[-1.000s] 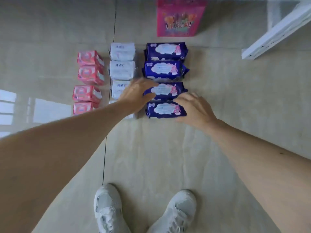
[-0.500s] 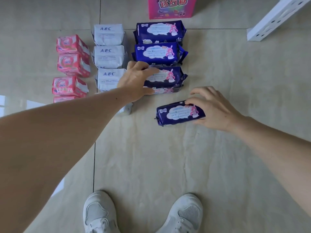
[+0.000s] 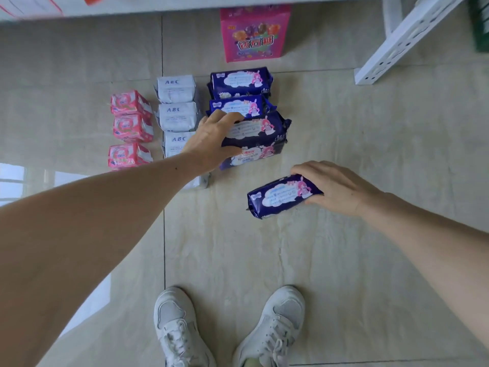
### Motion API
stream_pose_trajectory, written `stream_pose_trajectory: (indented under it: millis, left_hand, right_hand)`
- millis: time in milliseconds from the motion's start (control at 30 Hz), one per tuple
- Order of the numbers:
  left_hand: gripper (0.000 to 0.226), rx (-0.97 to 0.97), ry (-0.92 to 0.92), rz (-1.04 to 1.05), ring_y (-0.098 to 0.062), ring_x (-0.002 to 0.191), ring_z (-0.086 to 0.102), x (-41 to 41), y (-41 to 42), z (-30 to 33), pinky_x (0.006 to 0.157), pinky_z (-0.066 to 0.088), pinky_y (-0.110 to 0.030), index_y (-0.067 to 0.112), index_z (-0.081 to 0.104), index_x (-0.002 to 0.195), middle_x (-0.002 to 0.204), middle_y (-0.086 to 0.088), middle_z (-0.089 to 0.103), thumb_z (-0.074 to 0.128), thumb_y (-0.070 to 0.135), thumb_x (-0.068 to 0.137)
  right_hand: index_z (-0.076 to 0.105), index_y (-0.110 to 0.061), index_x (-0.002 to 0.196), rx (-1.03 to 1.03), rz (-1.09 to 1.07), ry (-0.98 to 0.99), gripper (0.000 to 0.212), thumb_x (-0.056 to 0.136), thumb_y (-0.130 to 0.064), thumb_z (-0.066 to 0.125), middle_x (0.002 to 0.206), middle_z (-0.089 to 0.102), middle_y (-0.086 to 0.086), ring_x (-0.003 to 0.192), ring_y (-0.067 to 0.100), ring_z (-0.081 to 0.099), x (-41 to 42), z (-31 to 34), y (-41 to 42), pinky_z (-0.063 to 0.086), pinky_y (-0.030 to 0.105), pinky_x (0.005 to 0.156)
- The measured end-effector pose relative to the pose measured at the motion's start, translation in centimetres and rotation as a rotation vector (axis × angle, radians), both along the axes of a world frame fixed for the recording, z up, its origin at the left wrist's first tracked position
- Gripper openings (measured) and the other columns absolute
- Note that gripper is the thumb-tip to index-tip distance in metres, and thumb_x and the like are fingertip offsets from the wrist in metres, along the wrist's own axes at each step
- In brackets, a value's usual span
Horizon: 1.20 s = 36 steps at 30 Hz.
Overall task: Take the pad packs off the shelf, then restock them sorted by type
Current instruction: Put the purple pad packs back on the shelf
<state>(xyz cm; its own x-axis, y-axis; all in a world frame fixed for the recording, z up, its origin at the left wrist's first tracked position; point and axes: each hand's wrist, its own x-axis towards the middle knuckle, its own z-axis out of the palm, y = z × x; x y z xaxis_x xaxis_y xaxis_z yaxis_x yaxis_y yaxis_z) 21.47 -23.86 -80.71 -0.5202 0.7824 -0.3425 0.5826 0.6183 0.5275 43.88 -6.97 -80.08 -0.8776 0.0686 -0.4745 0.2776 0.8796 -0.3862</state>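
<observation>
On the tiled floor point(image 3: 344, 260), just ahead of 2 white sneakers point(image 3: 230, 327), the right hand point(image 3: 341, 188) grips a dark blue pad pack point(image 3: 280, 196) by its right end, fingers curled over the top edge and thumb beneath; the pack tilts slightly and sits apart from the rows. The left hand point(image 3: 211, 140) grips the left end of another blue pack point(image 3: 258, 131), fingers over its far edge and thumb along its near side; that pack is tipped up on top of a further blue pack point(image 3: 254, 156) lying under it. Beyond these, 2 more blue packs point(image 3: 240, 84) continue the column away from the person. Just left of the blue column runs a column of white packs marked ABC point(image 3: 176, 102), 3 in plain sight and a 4th mostly hidden under the left forearm. Further left lie 3 pink packs point(image 3: 129, 128) in their own column. Past the blue column a pink box with printed candy point(image 3: 255, 34) stands on the floor, beneath the white edge of a shelf point(image 3: 185, 6), and a white perforated shelf upright point(image 3: 402, 41) slants across the upper right.
</observation>
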Motion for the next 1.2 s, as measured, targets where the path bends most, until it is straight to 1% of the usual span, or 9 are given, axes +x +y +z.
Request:
stream_pose_trajectory:
  millis: [167, 267, 433, 633, 733, 867, 967, 1100, 1200]
  left_hand:
    - [0.056, 0.011, -0.096, 0.011, -0.023, 0.122, 0.037, 0.0, 0.2, 12.3, 0.103, 0.037, -0.036, 0.026, 0.045, 0.136, 0.131, -0.003, 0.04, 0.068, 0.025, 0.085]
    - [0.056, 0.015, -0.126, 0.003, -0.023, 0.121, 0.039, -0.5, -0.2, 20.7, 0.104, 0.033, -0.033, 0.026, 0.047, 0.137, 0.129, -0.003, 0.041, 0.068, 0.024, 0.084]
    - [0.054, 0.03, -0.156, -0.013, -0.014, 0.115, 0.042, -1.5, -0.8, 35.6, 0.09, 0.026, -0.013, 0.028, 0.048, 0.137, 0.125, 0.0, 0.041, 0.066, 0.027, 0.086]
    - [0.055, 0.106, -0.117, -0.04, -0.015, 0.116, 0.043, -3.3, -0.8, 52.1, 0.096, 0.029, -0.02, 0.028, 0.05, 0.135, 0.129, -0.002, 0.045, 0.069, 0.03, 0.084]
    - [0.054, 0.163, -0.062, -0.061, -0.011, 0.111, 0.044, -4.2, -1.0, 59.1, 0.09, 0.028, -0.015, 0.026, 0.051, 0.135, 0.122, 0.002, 0.046, 0.069, 0.028, 0.084]
    - [0.053, 0.204, -0.026, -0.066, -0.013, 0.113, 0.043, -5.0, -1.4, 66.8, 0.096, 0.036, -0.024, 0.027, 0.049, 0.136, 0.126, 0.0, 0.044, 0.067, 0.029, 0.085]
    - [0.051, 0.253, 0.029, -0.043, -0.012, 0.111, 0.044, -6.0, -1.4, 71.2, 0.093, 0.035, -0.023, 0.028, 0.05, 0.135, 0.126, 0.0, 0.045, 0.066, 0.028, 0.086]
    - [0.05, 0.296, 0.082, -0.013, -0.013, 0.107, 0.045, -8.8, -1.0, 75.1, 0.089, 0.034, -0.022, 0.028, 0.051, 0.134, 0.125, 0.0, 0.045, 0.066, 0.028, 0.087]
    - [0.052, 0.312, 0.133, -0.03, -0.018, 0.111, 0.048, -11.8, -0.1, 76.9, 0.092, 0.035, -0.023, 0.025, 0.051, 0.135, 0.126, -0.006, 0.048, 0.067, 0.028, 0.085]
  right_hand:
    - [0.029, -0.022, 0.145, 0.008, -0.021, -0.029, 0.069, 0.088, -0.034, 0.065, 0.144, 0.038, -0.004, 0.126, 0.015, 0.04, -1.2, 13.1, 0.8, 0.04, 0.031, 0.099]
    - [0.04, -0.022, 0.139, -0.032, -0.038, 0.0, 0.063, 0.084, -0.036, 0.069, 0.135, 0.042, -0.005, 0.12, 0.014, 0.044, -2.2, 21.7, 1.4, 0.041, 0.028, 0.096]
    - [0.045, -0.026, 0.132, -0.047, -0.045, 0.042, 0.061, 0.08, -0.04, 0.073, 0.126, 0.043, -0.01, 0.114, 0.011, 0.046, -3.7, 35.6, 1.8, 0.044, 0.03, 0.092]
    - [0.042, -0.022, 0.138, -0.027, -0.053, 0.146, 0.064, 0.082, -0.037, 0.071, 0.138, 0.036, -0.011, 0.123, 0.009, 0.041, -4.9, 51.3, 1.7, 0.034, 0.02, 0.096]
    - [0.04, -0.02, 0.141, 0.022, -0.04, 0.196, 0.065, 0.085, -0.036, 0.069, 0.148, 0.027, -0.008, 0.132, 0.013, 0.036, -5.5, 57.5, 1.7, 0.032, 0.025, 0.103]
    - [0.038, -0.021, 0.143, 0.062, -0.018, 0.255, 0.068, 0.084, -0.036, 0.068, 0.153, 0.021, -0.006, 0.136, 0.017, 0.032, -6.7, 64.4, 1.8, 0.032, 0.034, 0.11]
    - [0.036, -0.019, 0.144, 0.102, 0.002, 0.292, 0.068, 0.086, -0.035, 0.067, 0.155, 0.019, -0.006, 0.137, 0.014, 0.03, -8.1, 69.1, 2.0, 0.03, 0.032, 0.111]
    - [0.039, -0.018, 0.143, 0.132, 0.016, 0.345, 0.067, 0.085, -0.034, 0.068, 0.152, 0.022, -0.006, 0.133, 0.018, 0.038, -11.3, 73.2, 2.8, 0.035, 0.038, 0.11]
    - [0.039, -0.017, 0.143, 0.146, 0.019, 0.36, 0.065, 0.087, -0.033, 0.067, 0.151, 0.022, -0.005, 0.132, 0.018, 0.039, -14.3, 75.2, 3.7, 0.036, 0.038, 0.108]
